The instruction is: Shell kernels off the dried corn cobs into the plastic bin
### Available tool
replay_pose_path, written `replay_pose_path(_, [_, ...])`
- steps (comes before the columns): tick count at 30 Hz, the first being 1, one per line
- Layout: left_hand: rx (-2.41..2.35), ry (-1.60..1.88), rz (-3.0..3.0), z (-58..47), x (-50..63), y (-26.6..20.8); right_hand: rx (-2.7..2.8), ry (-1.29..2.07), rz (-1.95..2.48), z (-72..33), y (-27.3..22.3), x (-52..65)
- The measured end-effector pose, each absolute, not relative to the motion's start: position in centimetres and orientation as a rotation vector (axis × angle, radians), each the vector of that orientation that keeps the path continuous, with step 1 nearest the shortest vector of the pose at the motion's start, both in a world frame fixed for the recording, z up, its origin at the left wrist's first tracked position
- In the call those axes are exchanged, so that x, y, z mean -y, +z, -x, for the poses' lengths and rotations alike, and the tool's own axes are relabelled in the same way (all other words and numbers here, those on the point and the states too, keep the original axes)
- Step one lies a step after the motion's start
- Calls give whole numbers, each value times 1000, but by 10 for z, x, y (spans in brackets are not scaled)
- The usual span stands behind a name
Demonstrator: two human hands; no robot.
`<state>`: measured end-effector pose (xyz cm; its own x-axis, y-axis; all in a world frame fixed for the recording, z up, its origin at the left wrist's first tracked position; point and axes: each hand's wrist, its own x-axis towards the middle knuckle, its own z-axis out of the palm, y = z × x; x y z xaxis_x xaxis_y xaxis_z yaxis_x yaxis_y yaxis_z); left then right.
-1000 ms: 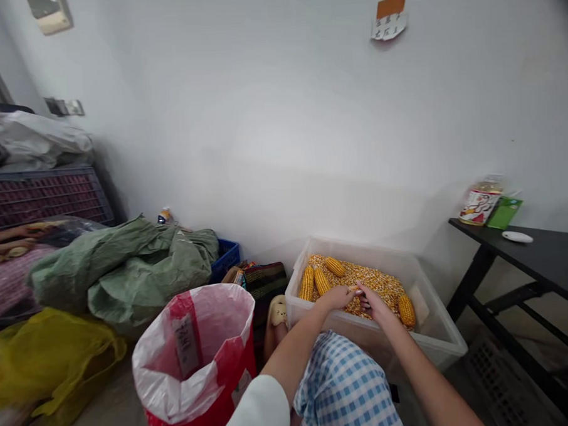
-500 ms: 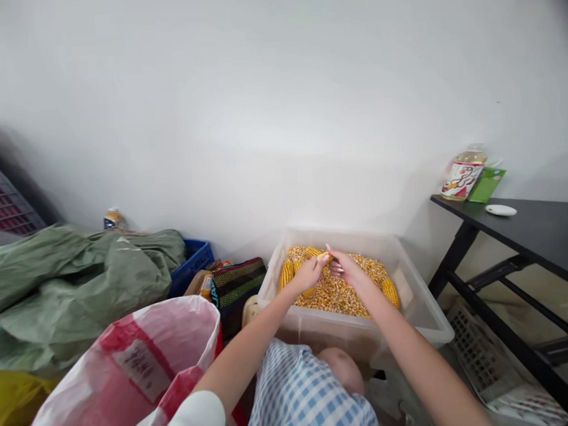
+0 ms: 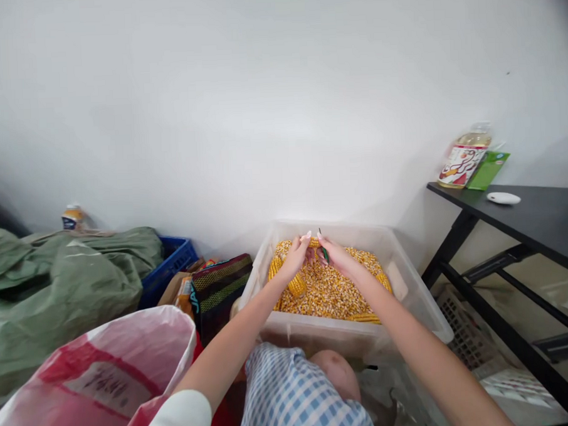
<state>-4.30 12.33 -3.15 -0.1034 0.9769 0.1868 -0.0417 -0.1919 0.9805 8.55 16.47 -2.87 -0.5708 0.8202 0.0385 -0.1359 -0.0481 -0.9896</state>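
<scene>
Over a translucent plastic bin [image 3: 414, 301], my left hand [image 3: 297, 256] is closed around one end of a corn cob [image 3: 315, 242]. My right hand [image 3: 335, 257] grips a small green-handled tool [image 3: 326, 256] with a thin dark tip pointing up. Its fingers are close to the cob's right end; whether they touch it I cannot tell. Loose corn kernels [image 3: 334, 292] fill the bin beneath both hands. Another yellow corn cob [image 3: 295, 286] lies below my left hand, and more cobs rest along the bin's edges.
A red and white sack [image 3: 177, 343] stands open at the lower left, by a green tarp [image 3: 93, 278] and a blue crate [image 3: 173, 263]. On the right is a black table [image 3: 547, 211] bearing a bottle [image 3: 463, 161] and a white oval object [image 3: 503, 198]. White wall rises behind.
Both hands have shifted slightly left and up in view, and are a little farther apart. The green-handled tool shows more clearly in my right hand. The camera view has turned a little.
</scene>
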Motion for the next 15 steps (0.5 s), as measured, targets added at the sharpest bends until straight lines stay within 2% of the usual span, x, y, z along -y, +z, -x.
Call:
replay_pose_path(4, [-963, 1599, -1044, 37, -155, -24, 1533, 1641, 732, -88, -21, -178])
replay_pose_path(9, [-782, 1566, -864, 29, -189, -11, 1603, 1478, 742, -83, -10, -196])
replay_pose_path(12, [-688, 1545, -870, 23, -202, -7, 1609, 1306, 777, -74, -5, -204])
replay_pose_path(15, [-643, 1678, -883, 18, -211, -8, 1592, 1088, 791, -66, -6, -209])
